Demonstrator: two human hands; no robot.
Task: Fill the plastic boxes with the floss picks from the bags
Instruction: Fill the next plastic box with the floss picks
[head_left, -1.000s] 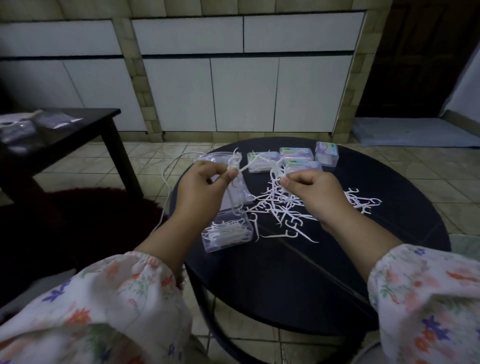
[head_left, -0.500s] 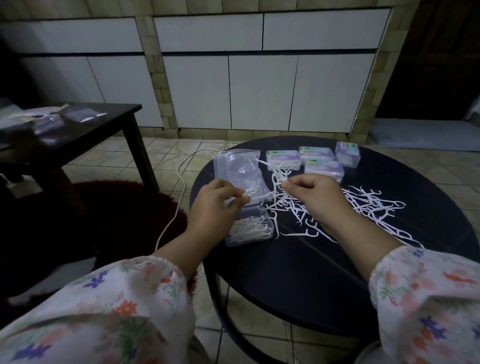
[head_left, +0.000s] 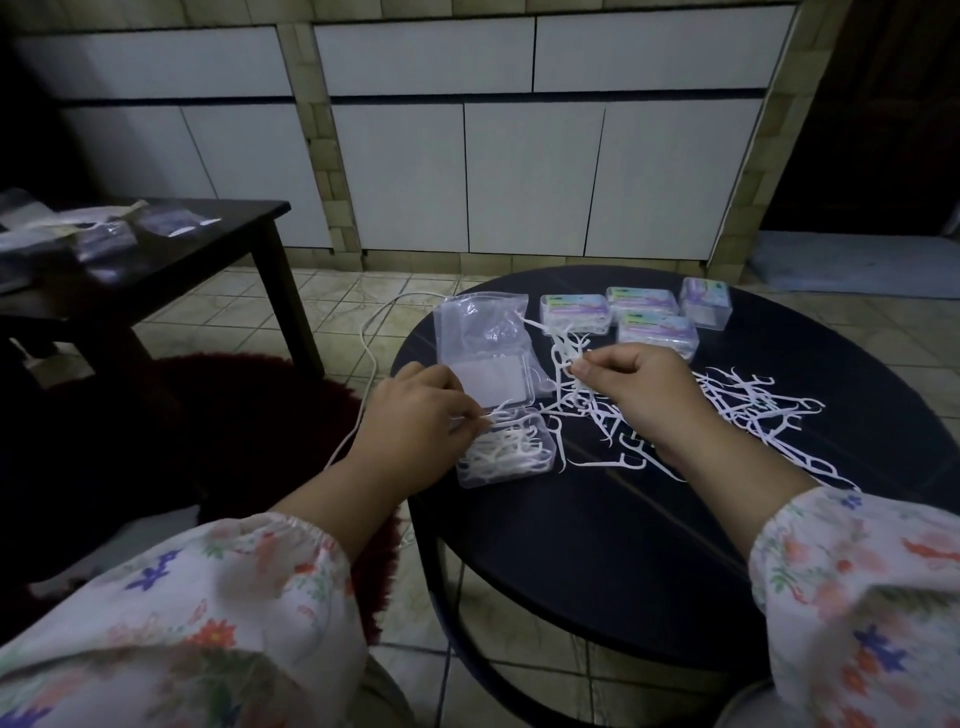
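Round table (head_left: 597, 561): open box (head_left: 506, 457) at left, bag (head_left: 480, 332) behind it; loose floss picks (head_left: 748, 410) to its right; four closed boxes (head_left: 657, 332) at rear.

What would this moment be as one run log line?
left hand: lowering picks into open box | right hand: pinching picks from loose pile | labelled boxes: closed

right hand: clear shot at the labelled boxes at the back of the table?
Probably yes. The right hand sits just in front of the closed boxes, with only loose floss picks lying flat between. It already pinches picks, so it would likely have to drop those first.
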